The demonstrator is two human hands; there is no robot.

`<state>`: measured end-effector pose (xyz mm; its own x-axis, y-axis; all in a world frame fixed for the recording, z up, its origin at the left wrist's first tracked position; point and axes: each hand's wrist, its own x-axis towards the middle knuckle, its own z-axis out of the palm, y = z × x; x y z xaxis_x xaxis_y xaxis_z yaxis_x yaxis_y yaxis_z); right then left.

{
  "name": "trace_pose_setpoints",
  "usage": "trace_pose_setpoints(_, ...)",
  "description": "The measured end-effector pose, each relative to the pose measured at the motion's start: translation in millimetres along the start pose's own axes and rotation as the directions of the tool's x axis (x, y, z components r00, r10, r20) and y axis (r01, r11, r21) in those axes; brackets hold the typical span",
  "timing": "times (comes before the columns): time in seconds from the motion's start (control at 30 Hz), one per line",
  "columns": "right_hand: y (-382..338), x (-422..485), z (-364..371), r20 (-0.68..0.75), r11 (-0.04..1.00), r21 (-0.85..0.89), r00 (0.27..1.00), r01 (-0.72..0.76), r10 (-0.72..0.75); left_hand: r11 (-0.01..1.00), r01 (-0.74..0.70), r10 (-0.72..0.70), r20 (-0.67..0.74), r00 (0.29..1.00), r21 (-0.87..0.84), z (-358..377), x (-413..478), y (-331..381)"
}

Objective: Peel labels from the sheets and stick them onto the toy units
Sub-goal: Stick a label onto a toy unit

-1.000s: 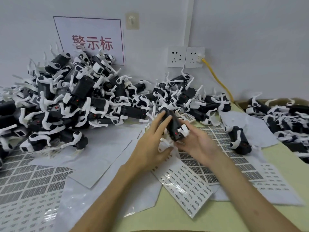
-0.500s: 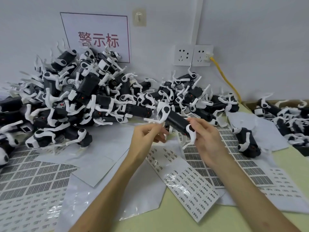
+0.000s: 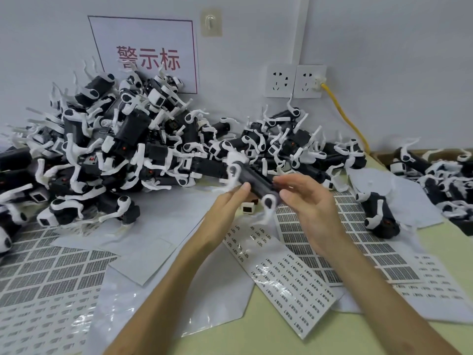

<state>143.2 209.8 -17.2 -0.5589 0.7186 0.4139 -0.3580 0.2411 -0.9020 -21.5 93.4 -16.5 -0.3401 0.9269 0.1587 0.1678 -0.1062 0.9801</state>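
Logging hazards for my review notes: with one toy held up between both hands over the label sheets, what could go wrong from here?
1. The black toy unit with white legs seems held only by the fingertips of the left hand and right hand. It could slip onto the clear plastic sheet of small labels lying below.
2. The tall heap of black-and-white toy units slopes toward the work area, so a nudge might spill units over the sheets.

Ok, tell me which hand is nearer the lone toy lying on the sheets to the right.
Right. The right hand sits just left of the lone toy; the left hand is farther left, past the held toy.
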Motion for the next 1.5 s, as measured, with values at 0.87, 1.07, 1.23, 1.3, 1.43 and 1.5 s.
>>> trace_pose_setpoints(0.87, -4.7, -8.9, 9.5, 0.210, 0.956, -0.282, 0.968, -0.074, 0.137, 0.943, 0.174, -0.126, 0.177, 0.976, -0.283, -63.6, -10.6, 16.7)
trace_pose_setpoints(1.07, -8.4, -8.1, 3.8, 0.251, 0.968, -0.238, 0.957, -0.085, 0.146, 0.961, 0.069, -0.014, 0.204, 0.979, -0.267, -64.0, -15.3, 18.8)
trace_pose_setpoints(1.23, -13.8, -6.0, -2.0, 0.330, 0.979, -0.161, 0.928, -0.128, 0.176, 0.985, 0.111, -0.068, 0.288, 0.955, -0.134, -62.5, -18.4, 20.3)
trace_pose_setpoints(1.3, -10.4, -6.3, -2.8, 0.361, 0.972, -0.197, 0.913, -0.127, 0.192, 0.986, 0.146, -0.112, 0.318, 0.941, -0.083, -61.2, -18.8, 20.3)
trace_pose_setpoints(1.43, -8.9, -6.4, -0.8, 0.356, 0.962, -0.247, 0.912, -0.119, 0.204, 0.988, 0.137, -0.106, 0.351, 0.930, -0.064, -60.4, -20.1, 22.5)
trace_pose_setpoints(1.5, -7.1, -6.7, -1.6, 0.324, 0.932, -0.357, 0.928, -0.062, 0.186, 0.987, 0.132, -0.095, 0.335, 0.938, -0.089, -60.5, -20.3, 23.4)
